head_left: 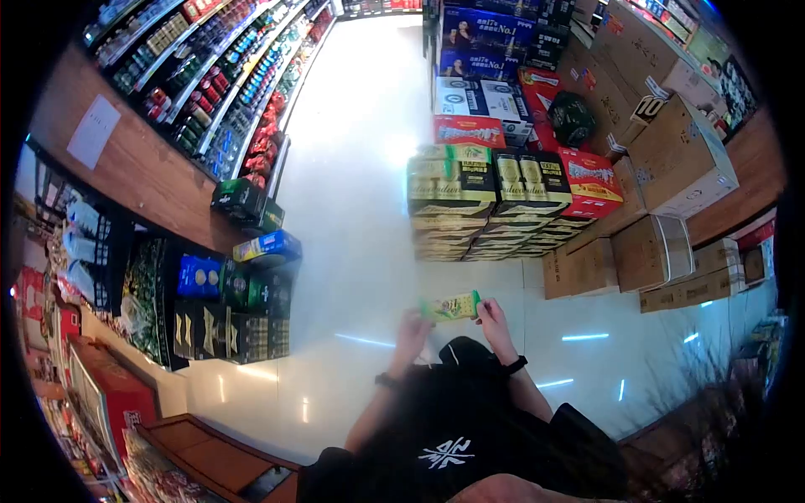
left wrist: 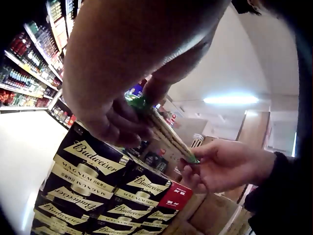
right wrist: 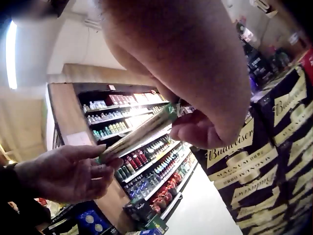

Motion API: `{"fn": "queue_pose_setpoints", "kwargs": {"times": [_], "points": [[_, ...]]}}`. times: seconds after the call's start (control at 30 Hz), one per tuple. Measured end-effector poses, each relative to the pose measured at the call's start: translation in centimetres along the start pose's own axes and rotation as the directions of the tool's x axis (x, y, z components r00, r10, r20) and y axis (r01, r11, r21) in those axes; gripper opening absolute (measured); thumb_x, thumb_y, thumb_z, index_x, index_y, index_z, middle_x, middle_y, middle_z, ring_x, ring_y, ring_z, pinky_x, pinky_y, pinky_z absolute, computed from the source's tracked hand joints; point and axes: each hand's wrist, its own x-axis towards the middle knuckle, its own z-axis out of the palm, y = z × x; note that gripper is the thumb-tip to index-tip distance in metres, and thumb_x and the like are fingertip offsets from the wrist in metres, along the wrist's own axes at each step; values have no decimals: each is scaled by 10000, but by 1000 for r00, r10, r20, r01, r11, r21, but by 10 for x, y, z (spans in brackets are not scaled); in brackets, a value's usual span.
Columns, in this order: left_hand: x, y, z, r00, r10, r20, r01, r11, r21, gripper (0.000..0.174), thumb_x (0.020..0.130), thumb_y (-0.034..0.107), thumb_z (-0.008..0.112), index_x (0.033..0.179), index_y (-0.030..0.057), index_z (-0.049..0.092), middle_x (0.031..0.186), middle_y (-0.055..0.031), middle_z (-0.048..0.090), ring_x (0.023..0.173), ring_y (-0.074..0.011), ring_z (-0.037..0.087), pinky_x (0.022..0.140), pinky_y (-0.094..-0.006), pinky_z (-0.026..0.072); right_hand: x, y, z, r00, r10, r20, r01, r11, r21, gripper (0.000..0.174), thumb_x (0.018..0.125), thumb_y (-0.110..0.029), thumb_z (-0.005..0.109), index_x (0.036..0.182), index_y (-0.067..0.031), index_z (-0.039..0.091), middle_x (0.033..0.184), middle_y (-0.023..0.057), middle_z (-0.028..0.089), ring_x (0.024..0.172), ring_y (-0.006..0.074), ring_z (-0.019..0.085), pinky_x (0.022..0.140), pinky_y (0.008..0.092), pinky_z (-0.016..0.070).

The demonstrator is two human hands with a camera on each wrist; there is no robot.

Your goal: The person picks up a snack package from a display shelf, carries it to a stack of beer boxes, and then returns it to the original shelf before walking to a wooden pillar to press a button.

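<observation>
— Two hands on one item: a flat green-and-yellow packet (head_left: pixel 451 307), held level between them, out in front of the chest.
— Grip?
— Left hand (head_left: pixel 412 327) pinches one short end, with the thumb under and the fingers curled over. Right hand (head_left: pixel 493 318) pinches the opposite end the same way. Both are clamped on the packet, and neither palm lies flat against it. The wrist views agree: the packet (left wrist: pixel 164 129) spans the gap from one set of fingertips (left wrist: pixel 188 169) to the other.
— Step in hand?
— My read is that it's being held up and looked over. It isn't resting on anything.
— What would a next move call for?
— As a judgement only: one pinch has to hold firm if the other lets go, because the packet is thin and looks likely to droop.
— Surroundings?
— Stacked beer cases (head_left: pixel 486 205) stand just beyond the fingertips. Cardboard boxes (head_left: pixel 671 159) sit farther off past the right hand, and drink shelves (head_left: pixel 226 75) are well out past the left. A pale shiny floor (head_left: pixel 352 210) runs below the hands.
</observation>
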Motion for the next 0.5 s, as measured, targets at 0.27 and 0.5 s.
{"fn": "queue_pose_setpoints", "kwargs": {"times": [0.27,0.5], "points": [[87,8,20,999,-17,43,19,999,-34,378,902,158,610,1212,-7,470,923,-165,671,868,-201,665,754,-306,526,79,17,-7,975,-113,-192,94,990,-103,127,909,-66,586,988,-46,489,820,16,565,699,87,554,618,228,456],[173,41,61,991,111,78,-132,928,350,484,932,223,570,1319,-13,401,1048,-183,622,891,-242,651,762,-332,532,167,-23,-24,975,36,-219,17,971,237,139,929,-105,574,1005,-39,479,861,56,594,734,124,608,658,250,495]]}}
